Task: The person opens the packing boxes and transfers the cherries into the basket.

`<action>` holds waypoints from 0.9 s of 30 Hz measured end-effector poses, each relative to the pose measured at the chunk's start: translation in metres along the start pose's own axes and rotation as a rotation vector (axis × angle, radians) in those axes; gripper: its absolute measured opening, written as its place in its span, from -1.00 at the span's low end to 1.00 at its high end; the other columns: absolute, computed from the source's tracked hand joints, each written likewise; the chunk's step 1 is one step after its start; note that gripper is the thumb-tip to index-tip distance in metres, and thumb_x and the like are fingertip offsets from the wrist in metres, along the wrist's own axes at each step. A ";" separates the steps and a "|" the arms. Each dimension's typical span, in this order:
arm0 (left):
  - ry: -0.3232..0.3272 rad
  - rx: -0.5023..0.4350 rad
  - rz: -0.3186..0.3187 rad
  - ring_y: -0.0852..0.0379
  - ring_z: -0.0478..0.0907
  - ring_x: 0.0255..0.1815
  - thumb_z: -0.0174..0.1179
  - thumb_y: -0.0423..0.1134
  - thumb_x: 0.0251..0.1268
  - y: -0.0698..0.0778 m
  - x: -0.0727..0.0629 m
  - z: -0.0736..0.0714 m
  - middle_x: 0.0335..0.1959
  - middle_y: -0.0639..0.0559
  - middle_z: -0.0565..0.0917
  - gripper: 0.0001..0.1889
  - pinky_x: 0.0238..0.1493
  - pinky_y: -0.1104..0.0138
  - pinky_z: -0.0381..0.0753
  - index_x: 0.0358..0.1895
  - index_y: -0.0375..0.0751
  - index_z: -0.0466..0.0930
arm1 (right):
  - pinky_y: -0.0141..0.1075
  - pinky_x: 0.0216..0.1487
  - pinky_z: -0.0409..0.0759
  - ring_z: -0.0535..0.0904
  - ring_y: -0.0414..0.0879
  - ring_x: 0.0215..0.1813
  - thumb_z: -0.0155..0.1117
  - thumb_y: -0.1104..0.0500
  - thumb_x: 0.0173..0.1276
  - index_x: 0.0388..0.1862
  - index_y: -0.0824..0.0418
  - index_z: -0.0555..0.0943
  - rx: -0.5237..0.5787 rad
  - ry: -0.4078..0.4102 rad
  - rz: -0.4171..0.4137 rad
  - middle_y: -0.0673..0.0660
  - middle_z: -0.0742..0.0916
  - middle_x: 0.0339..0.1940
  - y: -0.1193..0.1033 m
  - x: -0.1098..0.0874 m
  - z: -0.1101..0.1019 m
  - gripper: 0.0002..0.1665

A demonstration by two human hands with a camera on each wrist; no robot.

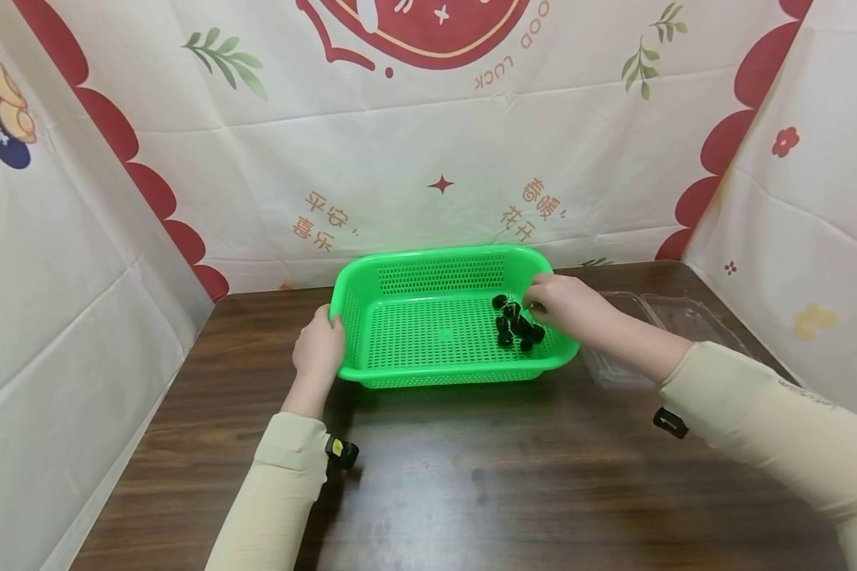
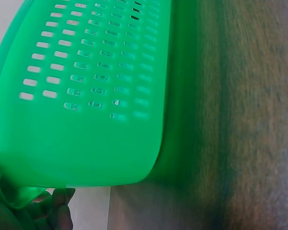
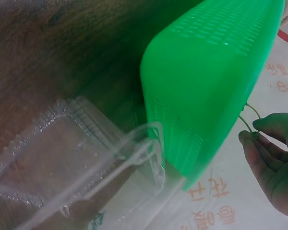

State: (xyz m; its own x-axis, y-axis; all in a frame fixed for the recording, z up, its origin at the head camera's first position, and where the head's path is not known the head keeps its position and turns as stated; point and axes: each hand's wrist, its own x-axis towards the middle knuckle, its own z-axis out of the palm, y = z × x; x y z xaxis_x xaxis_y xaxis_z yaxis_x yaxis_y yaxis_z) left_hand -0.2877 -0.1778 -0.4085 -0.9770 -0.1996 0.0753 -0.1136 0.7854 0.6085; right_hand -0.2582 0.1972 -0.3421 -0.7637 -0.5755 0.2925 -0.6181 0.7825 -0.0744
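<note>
A green plastic basket (image 1: 428, 369) with slotted walls stands on the table. Inside it, toward the right end, lies a cluster of dark cherries (image 1: 505, 339) with thin green stems. My left hand (image 1: 319, 349) grips the basket's left rim; in the left wrist view its fingertips (image 2: 62, 211) curl beneath that rim. Above the right end of the basket, my right hand (image 1: 567, 305) pinches green cherry stems (image 3: 252, 125) between thumb and fingers. The basket wall hides the fruit on those stems in the right wrist view.
A clear plastic box (image 3: 43, 158) with its lid open lies right of the basket, partly behind the right forearm. The brown wooden table (image 1: 471, 484) reaches back to a printed white cloth (image 1: 414, 151), with more cloth at both sides.
</note>
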 end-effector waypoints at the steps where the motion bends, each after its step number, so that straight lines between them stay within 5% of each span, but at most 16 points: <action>1: -0.001 -0.001 -0.001 -0.23 0.59 -0.12 -0.22 -0.06 0.58 0.000 0.000 0.000 0.06 -0.25 0.61 -0.53 -0.21 -0.06 0.50 0.41 -0.16 0.28 | -0.23 -0.37 0.48 0.45 -0.09 -0.41 0.32 0.47 0.19 -0.40 0.22 0.68 0.004 -0.004 0.006 0.04 0.54 -0.45 0.000 0.000 0.002 -0.82; 27: -0.007 -0.015 -0.007 -0.23 0.58 -0.09 -0.20 -0.06 0.58 -0.001 0.000 -0.001 0.09 -0.24 0.59 -0.52 -0.20 -0.06 0.50 0.42 -0.17 0.28 | -0.18 -0.36 0.60 0.61 -0.04 -0.24 0.45 0.31 0.18 -0.32 0.11 0.75 -0.056 -0.111 0.049 0.02 0.68 -0.32 0.004 0.008 0.029 -0.88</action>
State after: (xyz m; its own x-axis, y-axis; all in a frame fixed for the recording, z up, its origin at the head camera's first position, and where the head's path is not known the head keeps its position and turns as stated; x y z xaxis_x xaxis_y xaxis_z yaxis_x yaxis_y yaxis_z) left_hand -0.2879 -0.1791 -0.4087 -0.9774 -0.2009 0.0659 -0.1174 0.7750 0.6209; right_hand -0.2720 0.1889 -0.3683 -0.8106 -0.5567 0.1819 -0.5706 0.8206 -0.0314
